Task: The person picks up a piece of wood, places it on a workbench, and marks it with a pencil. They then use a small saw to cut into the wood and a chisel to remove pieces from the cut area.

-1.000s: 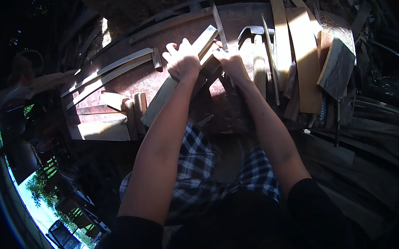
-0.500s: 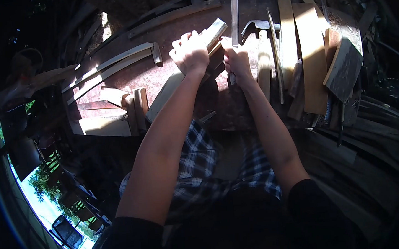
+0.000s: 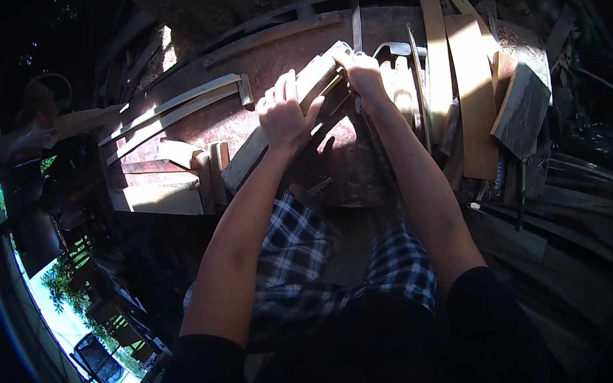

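A long squared wooden beam [image 3: 247, 158] lies slantwise across the work table, its far end in sunlight. My left hand [image 3: 285, 119] lies over the middle of this beam, fingers stretched out and thumb apart. Beside the beam's far end, my right hand [image 3: 362, 76] is closed around a long, narrow metal bar [image 3: 356, 20] that points away from me. Its thumb side is right at the beam's end. The part of the bar inside the fist is hidden.
The reddish table [image 3: 242, 58] carries thin curved strips [image 3: 175, 105] and short wood blocks [image 3: 218, 165] at left. To the right lie a hammer-like metal head [image 3: 397, 48], long boards [image 3: 474, 97] and a dark-faced panel [image 3: 523, 111]. More planks [image 3: 519, 231] lie below right.
My left hand has slid down the beam toward me and its fingers have straightened. My right hand has moved slightly up, and the metal bar has shifted away from me.
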A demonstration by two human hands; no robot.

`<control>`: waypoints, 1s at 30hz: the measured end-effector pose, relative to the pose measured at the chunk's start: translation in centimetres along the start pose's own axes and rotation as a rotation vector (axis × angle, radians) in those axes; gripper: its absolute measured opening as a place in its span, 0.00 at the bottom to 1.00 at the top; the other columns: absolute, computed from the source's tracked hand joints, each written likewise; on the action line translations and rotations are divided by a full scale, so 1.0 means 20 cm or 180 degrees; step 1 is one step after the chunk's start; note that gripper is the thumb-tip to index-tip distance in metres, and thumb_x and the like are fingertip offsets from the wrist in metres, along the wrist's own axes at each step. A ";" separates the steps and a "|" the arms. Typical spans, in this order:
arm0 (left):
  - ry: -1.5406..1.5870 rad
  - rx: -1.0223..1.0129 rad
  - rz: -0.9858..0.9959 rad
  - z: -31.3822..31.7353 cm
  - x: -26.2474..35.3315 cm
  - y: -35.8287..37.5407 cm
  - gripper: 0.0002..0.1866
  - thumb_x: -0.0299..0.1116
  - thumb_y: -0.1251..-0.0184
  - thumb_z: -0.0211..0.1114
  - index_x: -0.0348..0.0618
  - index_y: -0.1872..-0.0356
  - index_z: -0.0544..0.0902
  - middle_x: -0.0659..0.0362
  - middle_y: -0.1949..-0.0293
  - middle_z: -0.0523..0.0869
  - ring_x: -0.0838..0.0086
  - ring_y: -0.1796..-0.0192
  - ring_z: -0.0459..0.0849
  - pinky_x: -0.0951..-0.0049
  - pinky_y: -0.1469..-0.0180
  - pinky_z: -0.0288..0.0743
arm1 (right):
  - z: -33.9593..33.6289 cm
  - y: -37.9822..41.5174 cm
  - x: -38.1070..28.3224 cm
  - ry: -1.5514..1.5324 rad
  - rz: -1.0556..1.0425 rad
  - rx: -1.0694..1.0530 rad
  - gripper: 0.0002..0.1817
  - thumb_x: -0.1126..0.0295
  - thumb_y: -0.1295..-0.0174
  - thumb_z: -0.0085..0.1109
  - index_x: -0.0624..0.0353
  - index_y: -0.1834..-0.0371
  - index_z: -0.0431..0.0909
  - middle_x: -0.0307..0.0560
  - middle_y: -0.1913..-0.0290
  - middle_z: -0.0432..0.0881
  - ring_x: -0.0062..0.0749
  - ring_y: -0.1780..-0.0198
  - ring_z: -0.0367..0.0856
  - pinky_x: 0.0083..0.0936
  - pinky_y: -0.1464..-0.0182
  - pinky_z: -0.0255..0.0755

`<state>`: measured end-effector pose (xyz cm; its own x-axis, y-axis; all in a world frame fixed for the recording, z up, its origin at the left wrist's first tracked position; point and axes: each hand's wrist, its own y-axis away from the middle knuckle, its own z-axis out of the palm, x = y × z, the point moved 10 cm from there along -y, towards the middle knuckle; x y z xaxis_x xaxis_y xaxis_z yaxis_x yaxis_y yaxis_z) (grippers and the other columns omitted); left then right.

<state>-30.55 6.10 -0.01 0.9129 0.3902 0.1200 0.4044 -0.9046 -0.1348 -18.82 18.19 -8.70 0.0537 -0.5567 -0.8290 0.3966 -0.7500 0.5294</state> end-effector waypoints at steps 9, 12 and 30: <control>0.0436 0.0221 0.0052 -0.03 -0.03 -0.04 0.17 0.39 0.30 0.51 0.42 0.51 0.82 0.51 0.39 0.78 0.54 0.40 0.76 0.57 0.38 0.70 | -0.04 -0.03 -0.03 -0.0179 0.0039 0.0173 0.13 0.63 0.38 0.65 0.52 0.76 0.73 0.33 0.83 0.69 0.15 0.86 0.63 0.16 0.82 0.59; 0.0388 0.0241 -0.0235 -0.01 -0.05 -0.02 0.19 0.41 0.29 0.48 0.45 0.46 0.81 0.51 0.40 0.79 0.55 0.39 0.76 0.57 0.36 0.68 | -0.04 -0.06 -0.02 -0.0313 -0.0063 -0.0034 0.14 0.60 0.38 0.64 0.57 0.71 0.72 0.36 0.80 0.69 0.18 0.86 0.65 0.19 0.84 0.61; -0.0591 -0.0241 -0.0572 0.16 0.04 -0.19 0.13 0.42 0.30 0.49 0.54 0.56 0.80 0.58 0.60 0.86 0.61 0.58 0.86 0.54 0.57 0.76 | -0.04 0.61 -0.06 0.2868 -0.1938 0.0213 0.09 0.65 0.29 0.47 0.60 0.58 0.66 0.58 0.71 0.82 0.62 0.70 0.81 0.48 0.65 0.74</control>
<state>-31.23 10.34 -2.52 0.8242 0.5643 -0.0479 0.5620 -0.8254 -0.0529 -13.30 10.06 -1.47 0.5281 0.3607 -0.7688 0.5351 -0.8443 -0.0286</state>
